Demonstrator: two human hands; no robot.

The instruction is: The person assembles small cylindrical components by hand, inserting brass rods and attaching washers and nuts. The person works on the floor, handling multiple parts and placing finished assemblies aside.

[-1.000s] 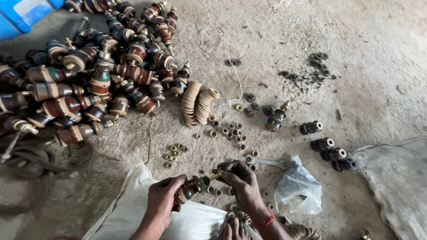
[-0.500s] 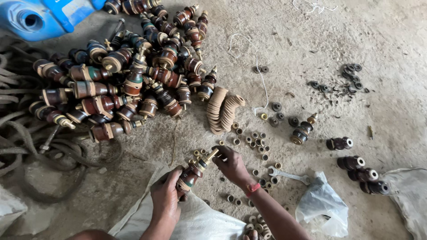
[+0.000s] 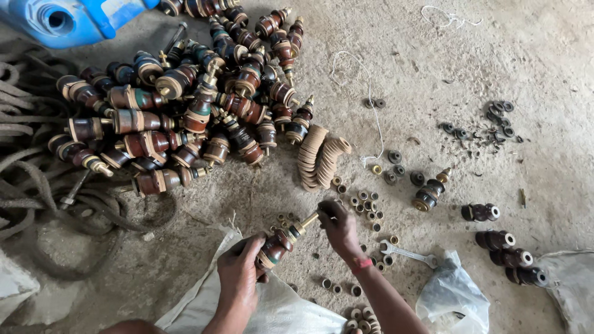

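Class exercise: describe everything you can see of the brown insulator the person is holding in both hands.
The brown insulator is a glossy, ceramic-looking ribbed body with a pale band and a brass-coloured threaded stud at its upper end. It is held tilted above the dusty floor, stud pointing up and right. The left hand grips its lower body; the right hand closes over the stud's tip. Below it lies a white sack.

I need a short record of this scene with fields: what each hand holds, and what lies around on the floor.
left hand: grips brown insulator by its body
right hand: pinches the brass stud at the insulator's top end
floor, upper left: big pile of insulators
floor, centre: stack of tan washers, small brass nuts
near right wrist: wrench
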